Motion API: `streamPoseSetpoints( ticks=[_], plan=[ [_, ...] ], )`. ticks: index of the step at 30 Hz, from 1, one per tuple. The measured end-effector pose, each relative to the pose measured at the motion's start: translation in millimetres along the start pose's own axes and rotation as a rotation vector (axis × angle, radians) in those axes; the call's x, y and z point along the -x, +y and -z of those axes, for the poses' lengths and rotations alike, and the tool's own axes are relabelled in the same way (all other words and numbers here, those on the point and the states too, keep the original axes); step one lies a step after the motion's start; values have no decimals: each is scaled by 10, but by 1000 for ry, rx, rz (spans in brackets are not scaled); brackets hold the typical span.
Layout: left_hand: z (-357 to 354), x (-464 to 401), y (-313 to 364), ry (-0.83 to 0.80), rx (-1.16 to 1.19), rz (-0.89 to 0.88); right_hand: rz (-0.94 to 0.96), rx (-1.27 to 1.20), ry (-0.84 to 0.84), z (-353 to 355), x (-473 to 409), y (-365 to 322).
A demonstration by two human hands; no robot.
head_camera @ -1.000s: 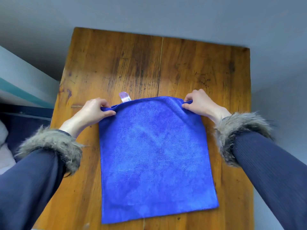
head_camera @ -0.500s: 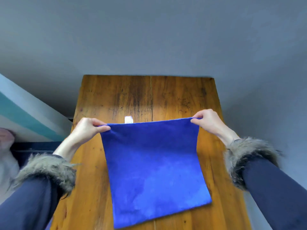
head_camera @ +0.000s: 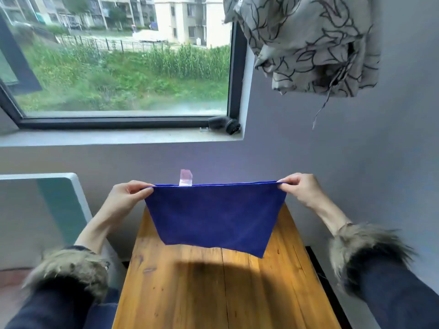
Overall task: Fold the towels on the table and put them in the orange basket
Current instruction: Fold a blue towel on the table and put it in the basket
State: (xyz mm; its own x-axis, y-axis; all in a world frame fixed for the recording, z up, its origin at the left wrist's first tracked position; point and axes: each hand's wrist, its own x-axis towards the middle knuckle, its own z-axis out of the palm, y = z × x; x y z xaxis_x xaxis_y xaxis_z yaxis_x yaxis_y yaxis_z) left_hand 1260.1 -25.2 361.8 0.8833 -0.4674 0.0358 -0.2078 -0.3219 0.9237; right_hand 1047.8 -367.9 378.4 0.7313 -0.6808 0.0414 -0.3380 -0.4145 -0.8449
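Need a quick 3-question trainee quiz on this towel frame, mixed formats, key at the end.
1. True or false: the blue microfibre towel lies flat on the wooden plank table.
2. Which hands pinch the towel's top corners? A) left hand only B) right hand only C) both
3. Fill in: the pale label sticks up from the towel's ___ edge.

Key: 1 false, it hangs in the air above the table; 2 C; 3 top.
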Motion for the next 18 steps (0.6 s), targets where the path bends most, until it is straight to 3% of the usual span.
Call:
streamPoseSetpoints(
  ticks=[5,11,18],
  plan=[
    [124,-1,484,134,131,-101,94,-147,3,363,-95,-446],
    [258,71,682,202,171,-157,202,-131,61,448,-36,-653],
    [300,139,704,223,154,-148,312,118,136,486,30,-696]
  ],
)
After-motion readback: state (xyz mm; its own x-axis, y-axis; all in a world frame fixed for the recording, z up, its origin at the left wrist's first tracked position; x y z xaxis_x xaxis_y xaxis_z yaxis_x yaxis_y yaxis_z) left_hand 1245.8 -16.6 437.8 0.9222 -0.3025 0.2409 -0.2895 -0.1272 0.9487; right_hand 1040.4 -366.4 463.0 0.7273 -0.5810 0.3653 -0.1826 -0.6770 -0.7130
